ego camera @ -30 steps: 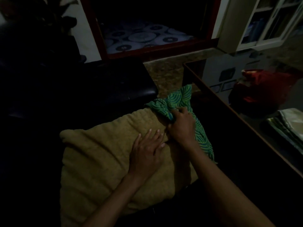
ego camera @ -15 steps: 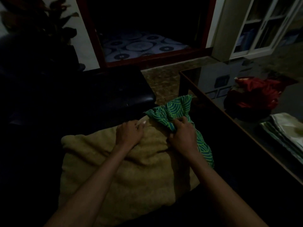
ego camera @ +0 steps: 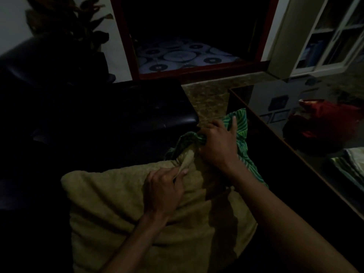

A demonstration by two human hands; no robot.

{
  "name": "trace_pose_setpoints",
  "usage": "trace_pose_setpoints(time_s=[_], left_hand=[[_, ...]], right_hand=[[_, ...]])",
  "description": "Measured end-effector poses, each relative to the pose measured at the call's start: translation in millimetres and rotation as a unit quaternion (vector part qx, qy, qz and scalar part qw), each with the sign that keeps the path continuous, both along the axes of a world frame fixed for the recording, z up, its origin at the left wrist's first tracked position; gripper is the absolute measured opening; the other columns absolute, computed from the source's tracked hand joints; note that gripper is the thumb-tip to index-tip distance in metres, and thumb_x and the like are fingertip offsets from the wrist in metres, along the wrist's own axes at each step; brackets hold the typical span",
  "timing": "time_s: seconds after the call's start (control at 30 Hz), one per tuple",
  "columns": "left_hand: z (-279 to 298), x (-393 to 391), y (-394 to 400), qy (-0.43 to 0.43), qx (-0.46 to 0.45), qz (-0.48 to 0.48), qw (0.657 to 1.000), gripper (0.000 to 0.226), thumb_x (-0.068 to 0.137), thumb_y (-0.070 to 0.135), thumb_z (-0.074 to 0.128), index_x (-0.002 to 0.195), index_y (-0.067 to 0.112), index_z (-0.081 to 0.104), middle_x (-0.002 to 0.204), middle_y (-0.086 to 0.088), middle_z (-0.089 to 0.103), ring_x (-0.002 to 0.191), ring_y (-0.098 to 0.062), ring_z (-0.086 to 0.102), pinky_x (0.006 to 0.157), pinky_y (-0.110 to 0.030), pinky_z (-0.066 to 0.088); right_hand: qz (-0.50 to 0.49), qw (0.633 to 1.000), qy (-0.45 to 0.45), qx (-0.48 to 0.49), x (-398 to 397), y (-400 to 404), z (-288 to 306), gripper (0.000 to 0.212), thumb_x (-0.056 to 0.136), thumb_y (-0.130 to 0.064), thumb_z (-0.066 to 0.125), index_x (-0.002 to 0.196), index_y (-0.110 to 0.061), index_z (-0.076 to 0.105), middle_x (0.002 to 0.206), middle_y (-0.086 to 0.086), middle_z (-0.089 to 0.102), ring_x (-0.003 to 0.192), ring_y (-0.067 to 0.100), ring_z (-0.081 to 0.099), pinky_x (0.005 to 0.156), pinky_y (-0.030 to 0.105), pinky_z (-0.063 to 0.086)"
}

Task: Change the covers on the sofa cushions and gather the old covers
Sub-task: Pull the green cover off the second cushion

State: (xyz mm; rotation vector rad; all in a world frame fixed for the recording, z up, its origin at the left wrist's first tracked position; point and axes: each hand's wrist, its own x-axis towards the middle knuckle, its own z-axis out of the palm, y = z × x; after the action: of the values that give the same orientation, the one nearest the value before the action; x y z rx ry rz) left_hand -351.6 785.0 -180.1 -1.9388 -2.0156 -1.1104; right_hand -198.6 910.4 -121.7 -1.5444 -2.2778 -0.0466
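Both hands at far corner of bare cushion, green cover bunched there.

Nearest: tan cushion (ego camera: 122, 209) lying flat on dark sofa (ego camera: 110, 123), mostly uncovered, surface wrinkled. Left hand (ego camera: 162, 191) on cushion top, fingers curled and pinching the far corner of the tan fabric into a raised point. Right hand (ego camera: 217, 143) just beyond, gripping the bunched green patterned cover (ego camera: 243, 134) at that same corner, one finger extended over the cloth. Cover gathered around the corner and trailing down the cushion's right edge. Right of cushion: dark glossy tabletop (ego camera: 275, 123) carrying a red cloth heap (ego camera: 323, 123) and folded pale fabrics (ego camera: 352, 164), well apart from the hands. Farther: speckled floor (ego camera: 206, 95), red-framed opening (ego camera: 189, 69) with circle-patterned bedding (ego camera: 183, 56), white glazed cabinet (ego camera: 331, 36), dark plant (ego camera: 67, 22) at upper left.
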Motion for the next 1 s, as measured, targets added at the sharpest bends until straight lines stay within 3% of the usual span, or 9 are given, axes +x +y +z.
trace_pose_setpoints(time_s=[0.2,0.3,0.37,0.47,0.53,0.6,0.67,0.87,1.0], left_hand=[[3,1,-3,-0.004,-0.004,-0.008,1.0,0.031,0.094,0.042,0.054,0.088,0.023,0.078,0.073,0.004,0.07,0.068,-0.018,0.064,0.071,-0.033,0.051],[0,-2,1,-0.008,-0.021,-0.04,0.999,0.035,0.095,0.042,0.05,0.092,0.023,0.079,0.079,0.004,0.073,0.074,-0.018,0.068,0.073,-0.035,0.051],[5,-9,1,-0.01,-0.025,-0.055,0.998,0.036,0.096,0.043,0.049,0.087,0.024,0.078,0.074,0.006,0.071,0.07,-0.016,0.067,0.069,-0.035,0.051],[26,-17,2,-0.041,-0.005,-0.054,0.998,0.033,0.094,0.043,0.06,0.07,0.022,0.072,0.064,0.006,0.065,0.059,-0.013,0.06,0.059,-0.033,0.051],[45,-13,7,-0.07,0.004,-0.059,0.996,0.024,0.088,0.045,0.067,0.094,0.025,0.078,0.087,0.007,0.074,0.08,-0.012,0.067,0.073,-0.034,0.055],[61,1,24,-0.113,-0.057,-0.103,0.987,0.039,0.087,0.05,0.069,0.119,0.027,0.071,0.111,0.012,0.07,0.102,-0.008,0.063,0.089,-0.032,0.051],[65,20,41,-0.126,-0.117,-0.136,0.976,0.044,0.087,0.041,0.074,0.126,0.022,0.068,0.12,0.008,0.067,0.111,-0.009,0.061,0.093,-0.025,0.047],[41,43,50,-0.144,-0.057,-0.072,0.985,0.01,0.085,0.013,0.074,0.093,0.016,0.078,0.084,-0.002,0.076,0.076,-0.018,0.071,0.067,-0.024,0.05],[47,41,49,-0.115,-0.004,-0.083,0.99,0.002,0.087,0.028,0.076,0.086,0.026,0.078,0.075,0.007,0.075,0.066,-0.012,0.069,0.055,-0.032,0.053]], right_hand=[[-0.117,0.992,0.033,-0.022,21,25,12,0.033,0.083,-0.035,0.073,0.112,-0.02,0.075,0.127,0.001,0.065,0.141,0.033,0.038,0.114,0.074,-0.006],[-0.145,0.984,0.088,-0.06,19,24,11,0.037,0.083,-0.031,0.076,0.117,-0.018,0.074,0.12,0.007,0.069,0.121,0.039,0.057,0.105,0.062,0.042],[-0.15,0.984,0.09,-0.035,19,19,12,0.032,0.084,-0.03,0.073,0.115,-0.02,0.074,0.109,0.008,0.073,0.103,0.035,0.067,0.085,0.045,0.054],[-0.11,0.991,0.079,0.001,27,7,18,0.021,0.087,-0.026,0.069,0.106,-0.02,0.074,0.101,0.005,0.073,0.092,0.031,0.068,0.073,0.038,0.05],[-0.076,0.994,0.073,-0.001,33,-6,24,0.017,0.089,-0.031,0.069,0.103,-0.021,0.073,0.099,0.003,0.07,0.09,0.03,0.066,0.072,0.037,0.048],[-0.041,0.996,0.078,0.0,37,-17,31,0.024,0.091,-0.044,0.067,0.104,-0.024,0.073,0.099,0.0,0.069,0.088,0.025,0.066,0.071,0.037,0.051],[-0.017,0.995,0.102,-0.003,40,-27,33,0.034,0.088,-0.053,0.068,0.11,-0.027,0.073,0.106,-0.004,0.069,0.091,0.019,0.065,0.073,0.035,0.053],[-0.021,0.996,0.078,-0.022,50,-46,11,0.047,0.088,-0.041,0.072,0.132,-0.03,0.062,0.139,-0.005,0.053,0.122,0.023,0.053,0.086,0.045,0.054],[-0.045,0.993,0.095,0.061,49,-36,15,0.035,0.084,-0.02,0.072,0.119,-0.021,0.07,0.128,-0.001,0.064,0.106,0.03,0.064,0.072,0.041,0.053]])
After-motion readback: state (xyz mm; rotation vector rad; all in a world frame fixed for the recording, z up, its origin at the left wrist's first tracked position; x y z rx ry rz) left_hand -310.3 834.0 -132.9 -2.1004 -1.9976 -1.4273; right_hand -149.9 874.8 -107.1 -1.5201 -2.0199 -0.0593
